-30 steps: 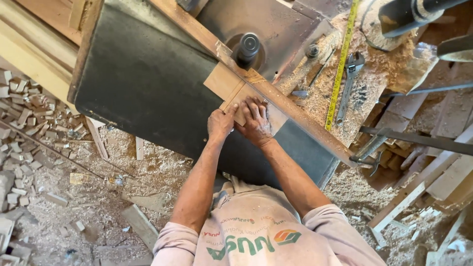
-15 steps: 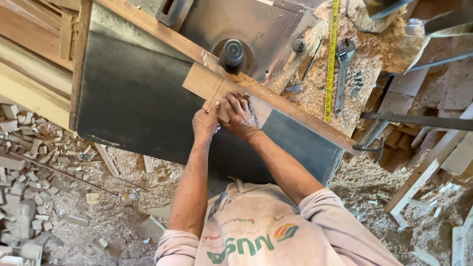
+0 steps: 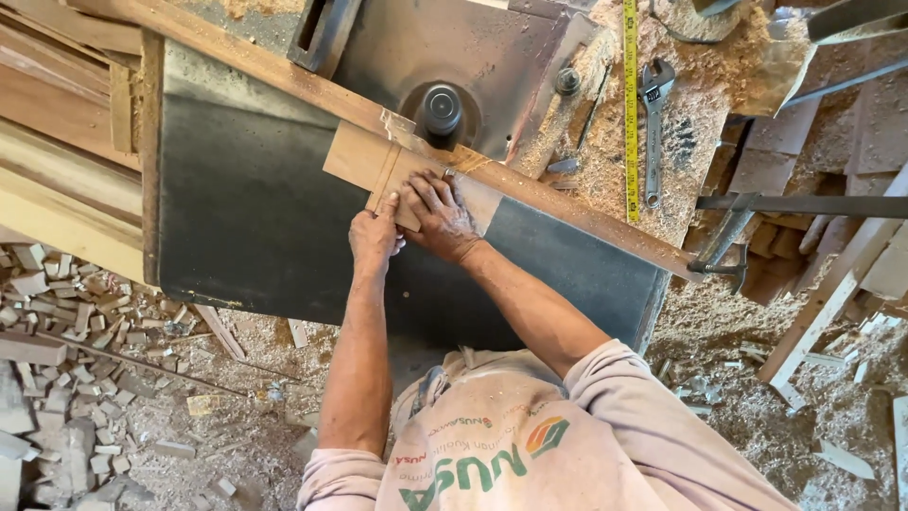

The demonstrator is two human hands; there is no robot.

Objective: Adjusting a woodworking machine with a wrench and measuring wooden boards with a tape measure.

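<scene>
A flat wooden board (image 3: 359,159) lies on the dark metal machine table (image 3: 246,218), its far edge against a long wooden fence strip (image 3: 530,194). My left hand (image 3: 374,237) presses on the board's near edge. My right hand (image 3: 437,213) lies flat on a smaller wooden piece (image 3: 407,185) beside the first, fingers spread toward the fence. Just beyond the fence stands a round black cutter spindle (image 3: 442,109) in a rusty metal plate.
A yellow tape measure (image 3: 630,104) and a wrench (image 3: 653,123) lie in sawdust at the right. Long planks (image 3: 57,180) are stacked at the left. Small wood offcuts (image 3: 57,322) and sawdust cover the floor. Metal bars (image 3: 804,203) cross the right side.
The view has shifted, so the table and hands sit lower and farther right in the picture. Both hands stay pressed on the wooden pieces against the fence.
</scene>
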